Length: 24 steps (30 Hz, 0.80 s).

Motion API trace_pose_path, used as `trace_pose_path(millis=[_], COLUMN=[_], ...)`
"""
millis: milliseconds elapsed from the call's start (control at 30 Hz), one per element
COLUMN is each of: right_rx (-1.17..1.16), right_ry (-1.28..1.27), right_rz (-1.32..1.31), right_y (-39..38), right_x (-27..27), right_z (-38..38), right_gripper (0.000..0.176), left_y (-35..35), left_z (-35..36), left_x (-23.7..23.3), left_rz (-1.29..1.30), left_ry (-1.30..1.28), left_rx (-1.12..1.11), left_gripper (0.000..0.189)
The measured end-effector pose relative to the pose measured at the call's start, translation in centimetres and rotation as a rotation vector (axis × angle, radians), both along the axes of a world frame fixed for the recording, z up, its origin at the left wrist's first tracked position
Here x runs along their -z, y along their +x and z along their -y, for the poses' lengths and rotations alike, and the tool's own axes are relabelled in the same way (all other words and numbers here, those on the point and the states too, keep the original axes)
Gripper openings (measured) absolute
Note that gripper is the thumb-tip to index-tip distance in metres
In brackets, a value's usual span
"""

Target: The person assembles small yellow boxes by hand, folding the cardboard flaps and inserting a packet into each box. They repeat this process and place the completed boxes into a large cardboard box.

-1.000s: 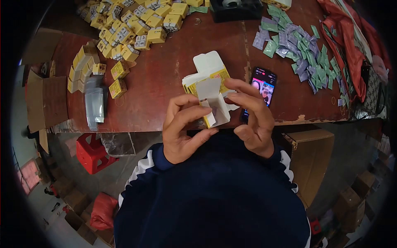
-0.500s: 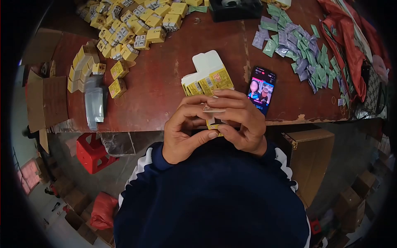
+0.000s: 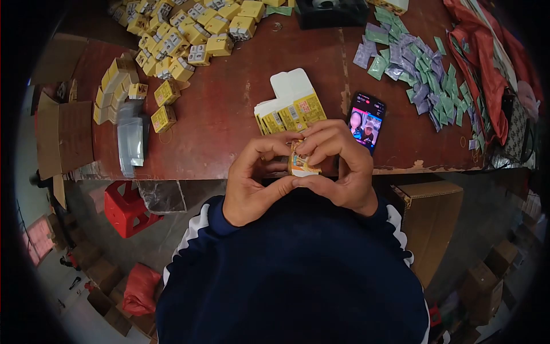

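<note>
Between my two hands is a small yellow printed carton, held just over the table's front edge. My left hand curls round its left side, thumb pressed at the near edge. From the right, my right hand grips it, with fingers across the top and the thumb tip meeting the left thumb. Much of the carton is hidden by fingers. Just beyond my hands lie flat unfolded yellow-and-white cartons. To the right of them rests a phone with a lit screen.
Yellow boxes heap at the back left. Two yellow cartons sit near clear plastic sleeves. Green and purple sachets spread at the right. A red stool and a cardboard box stand below the table.
The flap that stood up at the carton's top is now down, and a printed face shows between my hands. My right fingers have shifted over it.
</note>
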State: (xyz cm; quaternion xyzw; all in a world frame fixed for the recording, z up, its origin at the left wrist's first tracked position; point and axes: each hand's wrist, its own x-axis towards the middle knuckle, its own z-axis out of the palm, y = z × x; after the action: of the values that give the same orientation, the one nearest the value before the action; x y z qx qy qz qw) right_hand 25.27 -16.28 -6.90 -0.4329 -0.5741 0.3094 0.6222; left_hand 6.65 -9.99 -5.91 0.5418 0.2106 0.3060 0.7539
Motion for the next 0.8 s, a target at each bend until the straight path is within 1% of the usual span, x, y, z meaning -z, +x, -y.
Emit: trace_pose_path(millis=[133, 267, 333, 467, 533, 733, 800], right_rx=[0.029, 0.001, 0.016, 0.03, 0.059, 0.042, 0.043], right_ry=[-0.093, -0.115, -0.165, -0.263, -0.347, -0.218, -0.174], right_rz=[0.046, 0.036, -0.009, -0.062, -0.215, -0.117, -0.111], right_y=[0.1, 0.2, 0.0, -0.3, -0.4, -0.1, -0.1], right_x=[-0.9, -0.6, -0.7, -1.4, -1.6, -0.3, 0.0], right_z=[-0.1, 0.1, 0.1, 0.4, 0.4, 0.5, 0.4], right_gripper=[0.024, 0.02, 0.017, 0.016, 0.015, 0.013, 0.013], left_y=[-0.1, 0.2, 0.2, 0.2, 0.3, 0.2, 0.2], left_z=[-0.4, -0.3, -0.3, -0.2, -0.2, 0.1, 0.0], left_x=[-0.2, -0.8, -0.7, -0.5, -0.5, -0.4, -0.2], left_rz=[-0.053, -0.079, -0.083, -0.119, -0.114, -0.088, -0.057], left_ry=[0.04, -0.011, -0.04, -0.012, -0.013, -0.051, -0.01], left_rx=[-0.014, -0.029, -0.029, 0.0, 0.008, -0.003, 0.003], left_gripper=[0.035, 0.034, 0.034, 0.035, 0.036, 0.037, 0.034])
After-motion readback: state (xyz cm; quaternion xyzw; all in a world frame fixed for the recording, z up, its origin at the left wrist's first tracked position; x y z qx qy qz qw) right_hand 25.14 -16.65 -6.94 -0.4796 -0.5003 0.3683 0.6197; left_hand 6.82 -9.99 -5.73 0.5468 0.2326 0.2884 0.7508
